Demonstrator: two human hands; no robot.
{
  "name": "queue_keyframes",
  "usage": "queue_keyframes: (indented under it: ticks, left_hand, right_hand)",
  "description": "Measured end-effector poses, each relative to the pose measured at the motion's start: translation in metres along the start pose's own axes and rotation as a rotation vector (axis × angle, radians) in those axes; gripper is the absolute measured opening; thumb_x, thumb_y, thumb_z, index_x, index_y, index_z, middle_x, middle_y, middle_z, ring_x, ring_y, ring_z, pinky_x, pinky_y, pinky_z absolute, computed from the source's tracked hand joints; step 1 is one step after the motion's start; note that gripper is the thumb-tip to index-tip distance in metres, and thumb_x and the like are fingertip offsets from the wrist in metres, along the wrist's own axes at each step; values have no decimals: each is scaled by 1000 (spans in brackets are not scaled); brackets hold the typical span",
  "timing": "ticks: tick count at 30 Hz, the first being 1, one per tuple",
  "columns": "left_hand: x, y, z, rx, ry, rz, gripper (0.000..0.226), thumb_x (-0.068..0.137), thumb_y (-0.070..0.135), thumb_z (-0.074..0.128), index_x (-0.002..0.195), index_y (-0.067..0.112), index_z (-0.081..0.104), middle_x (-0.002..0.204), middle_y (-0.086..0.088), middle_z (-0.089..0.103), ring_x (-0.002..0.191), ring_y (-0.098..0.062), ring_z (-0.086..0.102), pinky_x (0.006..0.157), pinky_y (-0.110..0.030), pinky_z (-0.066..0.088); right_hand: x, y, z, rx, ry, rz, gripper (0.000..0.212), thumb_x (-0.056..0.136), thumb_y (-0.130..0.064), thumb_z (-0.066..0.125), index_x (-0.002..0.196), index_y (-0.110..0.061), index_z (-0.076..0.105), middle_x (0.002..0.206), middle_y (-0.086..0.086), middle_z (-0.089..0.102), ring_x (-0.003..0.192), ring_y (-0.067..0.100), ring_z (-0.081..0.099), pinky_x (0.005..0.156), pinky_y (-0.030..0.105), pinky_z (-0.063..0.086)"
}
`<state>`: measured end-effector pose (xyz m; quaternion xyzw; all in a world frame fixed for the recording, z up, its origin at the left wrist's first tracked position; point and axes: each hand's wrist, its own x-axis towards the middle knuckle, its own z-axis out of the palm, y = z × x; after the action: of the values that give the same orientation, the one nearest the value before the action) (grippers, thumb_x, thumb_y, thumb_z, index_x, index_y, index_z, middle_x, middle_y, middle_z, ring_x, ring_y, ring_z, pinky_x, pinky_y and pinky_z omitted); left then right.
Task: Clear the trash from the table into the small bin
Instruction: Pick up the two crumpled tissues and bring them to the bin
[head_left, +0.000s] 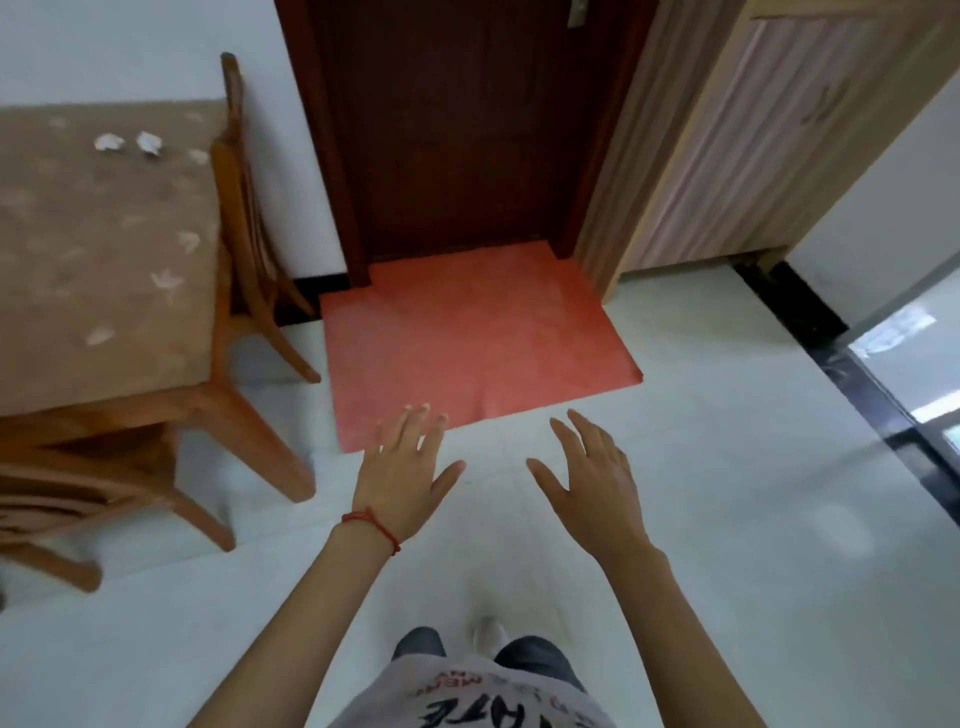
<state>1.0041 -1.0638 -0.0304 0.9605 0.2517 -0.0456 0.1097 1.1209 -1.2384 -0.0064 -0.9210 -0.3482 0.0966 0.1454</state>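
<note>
Two crumpled white paper scraps, one (108, 143) beside the other (148, 143), lie near the far edge of the table (93, 291), which wears a brown patterned cloth at the left. My left hand (402, 475), with a red string on the wrist, is held out over the floor with fingers spread and nothing in it. My right hand (592, 480) hovers beside it, also spread and holding nothing. Both hands are well to the right of the table, just short of the red mat. No bin is in view.
A wooden chair (244, 218) stands between the table and the wall, another chair (78, 499) is tucked under the table's near side. A red mat (467, 343) lies before a dark wooden door (457, 130). Light tiled floor (727, 467) stretches right toward a glass door (914, 364).
</note>
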Motion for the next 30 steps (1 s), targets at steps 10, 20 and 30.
queue_keyframes:
  ticks: [10, 20, 30]
  left_hand:
    - [65, -14, -15, -11, 82, -165, 74, 91, 57, 7, 122, 8, 55, 122, -17, 60, 113, -36, 57, 88, -53, 46]
    - [198, -91, -40, 9, 106, -182, 75, 91, 57, 7, 122, 8, 55, 123, -17, 60, 114, -36, 56, 88, -52, 47]
    - [328, -184, -88, 25, 134, -199, 72, 91, 57, 14, 122, 7, 55, 121, -17, 61, 114, -35, 57, 90, -54, 46]
  right_hand:
    - [104, 5, -7, 7, -83, -194, 58, 92, -49, 40, 138, -15, 35, 150, 7, 30, 138, 24, 26, 110, 38, 24]
    - [261, -43, 10, 6, -100, -273, 55, 92, -41, 44, 138, -13, 34, 149, 6, 30, 135, 23, 27, 110, 36, 22]
    - [422, -116, 18, 32, -93, -281, 58, 91, -49, 42, 140, -18, 34, 151, 5, 27, 137, 22, 26, 111, 36, 22]
